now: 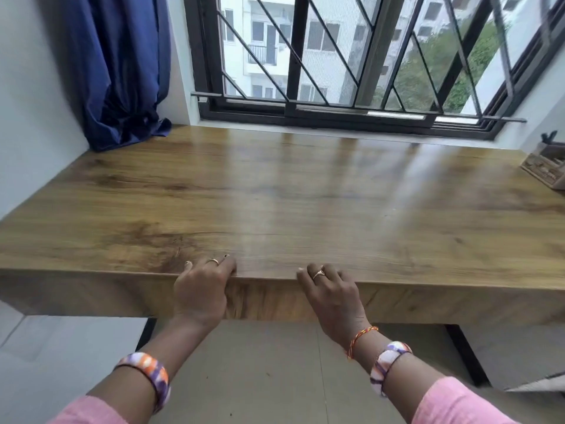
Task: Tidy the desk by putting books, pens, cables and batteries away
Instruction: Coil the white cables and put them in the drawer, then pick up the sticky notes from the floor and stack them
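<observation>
I see a blue curtain (122, 65) at far left. My left hand (203, 289) and right hand (331, 296) rest on the surface's (290, 194) near edge, fingers (214, 262) loosely curled, holding nothing. A wooden organizer (545, 166) sits at far right, contents unclear.

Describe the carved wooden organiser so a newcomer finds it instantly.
Start at the long wood-grain desk under the black-barred window. Follow its surface to the far right edge of the view, by the white wall: the carved wooden organiser sits there, partly cut off. Apart from the blue curtain end at far left, nothing else rests there.
</observation>
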`<state>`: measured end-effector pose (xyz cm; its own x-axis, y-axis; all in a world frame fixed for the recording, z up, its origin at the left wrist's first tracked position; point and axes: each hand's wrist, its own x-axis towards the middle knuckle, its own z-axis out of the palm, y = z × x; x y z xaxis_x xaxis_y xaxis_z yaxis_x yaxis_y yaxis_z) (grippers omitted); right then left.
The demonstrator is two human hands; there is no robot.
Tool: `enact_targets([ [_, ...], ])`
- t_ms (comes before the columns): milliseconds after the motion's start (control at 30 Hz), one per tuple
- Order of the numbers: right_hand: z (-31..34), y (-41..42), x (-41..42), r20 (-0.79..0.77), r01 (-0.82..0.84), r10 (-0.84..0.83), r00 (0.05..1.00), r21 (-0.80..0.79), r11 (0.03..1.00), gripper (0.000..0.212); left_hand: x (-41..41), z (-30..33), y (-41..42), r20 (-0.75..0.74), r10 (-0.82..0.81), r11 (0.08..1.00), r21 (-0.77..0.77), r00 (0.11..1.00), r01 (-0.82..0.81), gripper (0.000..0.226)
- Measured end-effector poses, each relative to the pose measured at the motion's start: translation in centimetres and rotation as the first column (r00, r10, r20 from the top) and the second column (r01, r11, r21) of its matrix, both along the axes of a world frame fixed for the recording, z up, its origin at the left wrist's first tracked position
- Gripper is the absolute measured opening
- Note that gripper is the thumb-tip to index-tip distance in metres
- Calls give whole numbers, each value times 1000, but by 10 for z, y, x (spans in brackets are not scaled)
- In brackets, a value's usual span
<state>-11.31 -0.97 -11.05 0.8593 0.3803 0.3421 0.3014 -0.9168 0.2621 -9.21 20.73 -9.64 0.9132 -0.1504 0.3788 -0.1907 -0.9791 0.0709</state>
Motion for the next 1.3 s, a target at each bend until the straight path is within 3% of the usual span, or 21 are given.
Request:
enact_targets([
  [167,-4,-5,4,122,-69,73,990,-35,997,34,-2,0,1,49,-2,999,-31,999,4,50],
  [467,-11,-7,4,233,-97,97,968,-12,995,37,1,-5,-5,46,86,992,-97,995,-81,51],
  [633,-24,-11,5,265,-93,68,962,80,993,41,-8,-23,-4,64,44,971,-239,997,-27,59],
  [767,-35,-11,-9,194,-66,17,981,251,966,60,-42,-52,-5,-74,-23,968,-249,997,4,87],
  [833,-46,-13,-20,124,-127,95,988,285,950,69,-74,-68,-10,-174,94,933,-328,980,-148,75],
  [933,-67,-10,-39,58,-332,329,943,259,907,66,-137,-100,-7,-401,262,758,-478,878,-444,45],
  [1000,-91,-2,-58,-86,-510,535,840,209,834,63,-192,-124,0,-550,364,598,-480,751,-642,36],
  [1133,-132,25,-90,-319,-816,819,476,188,547,57,-309,-138,-3,-731,526,235,-367,435,-900,33],
  [1200,-140,48,-102,-361,-911,893,269,206,358,49,-363,-135,-16,-761,583,47,-318,284,-947,30],
  [1300,-144,82,-121,-380,-958,923,53,243,155,42,-430,-134,-45,-775,617,-167,-295,134,-941,28],
])
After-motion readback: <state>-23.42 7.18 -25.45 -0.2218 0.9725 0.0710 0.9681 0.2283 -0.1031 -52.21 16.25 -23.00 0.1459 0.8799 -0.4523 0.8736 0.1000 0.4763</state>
